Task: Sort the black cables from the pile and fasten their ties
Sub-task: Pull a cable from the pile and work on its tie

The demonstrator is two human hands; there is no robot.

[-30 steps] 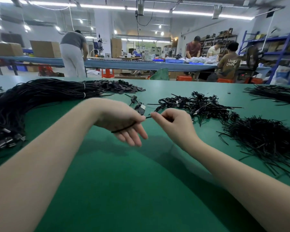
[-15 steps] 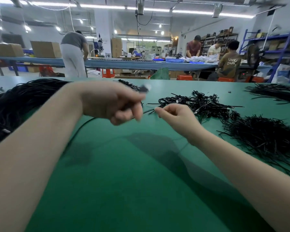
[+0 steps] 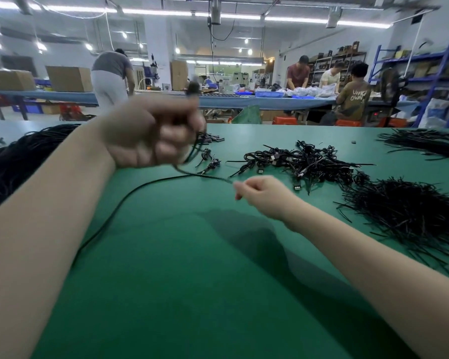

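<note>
Above the green table (image 3: 218, 294), the left hand (image 3: 151, 133) is raised and blurred with motion, its fingers curled into a fist round a black cable (image 3: 130, 195); a dark plug end sticks up out of the top of the fist. From this hand the cable drops in loops, then runs two ways: one strand sweeps down and to the left across the table and passes behind the left forearm, another stretches rightwards to the right hand (image 3: 263, 194). The right hand is lower, just above the table surface, its fingers bent inwards and its thumb and forefinger pinching the cable's thin end. The two hands are apart, with the cable taut between them.

Beyond the right hand lies a tangled pile of bundled cables (image 3: 303, 161) with small connectors showing, and a few small tied bundles (image 3: 210, 161) lie just to the left of it, near the left hand. To the right sits a heap of loose black ties (image 3: 410, 213), well apart from the hands. At the far left a thick sheaf of long black cables (image 3: 13, 161) lies across the table, partly hidden by the left forearm. More black strands (image 3: 420, 143) lie at the far right edge. Behind the table, people work at a long blue bench (image 3: 244, 101)
</note>
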